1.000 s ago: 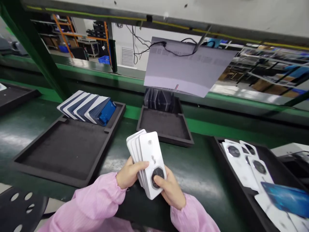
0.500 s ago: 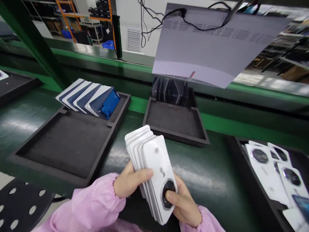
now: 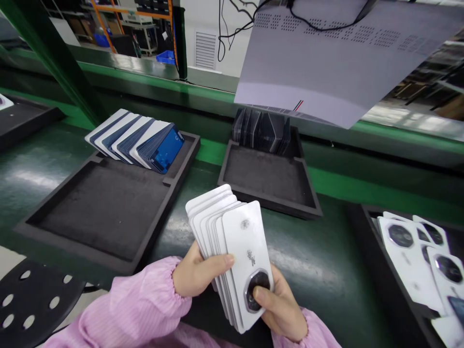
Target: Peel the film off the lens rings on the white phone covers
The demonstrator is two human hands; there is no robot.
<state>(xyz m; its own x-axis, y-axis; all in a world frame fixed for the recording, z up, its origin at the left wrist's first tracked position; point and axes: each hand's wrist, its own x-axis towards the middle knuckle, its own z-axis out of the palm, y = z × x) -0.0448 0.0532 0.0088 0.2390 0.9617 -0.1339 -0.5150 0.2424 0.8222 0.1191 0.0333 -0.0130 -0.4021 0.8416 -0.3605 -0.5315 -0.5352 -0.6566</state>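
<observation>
A fanned stack of thin white phone back panels (image 3: pixel 208 220) is held in front of me, tilted, with its edges stepped to the left. My left hand (image 3: pixel 199 273) is closed round the stack's left side, its thumb lying on top. At the lower right, my right hand (image 3: pixel 279 307) pinches the top phone back panel (image 3: pixel 248 246), thumb pressed on its dark camera ring (image 3: pixel 258 290). This panel bears small dark markings and sits slightly apart to the right of those beneath. My right fingers are hidden behind the stack.
On the green bench (image 3: pixel 308 261), a black tray (image 3: pixel 152 232) at left holds leaning white and blue panels (image 3: pixel 137 140). Another tray (image 3: pixel 290 208) holds dark panels (image 3: pixel 261 130) at the back. To the right, a bin (image 3: pixel 384 270) contains loose white panels (image 3: pixel 406 261). A grey sheet-like board (image 3: pixel 326 63) hangs above.
The top panel has slid a little to the right, widening its gap from the rest of the stack. My right hand moved with it. The view has shifted slightly.
</observation>
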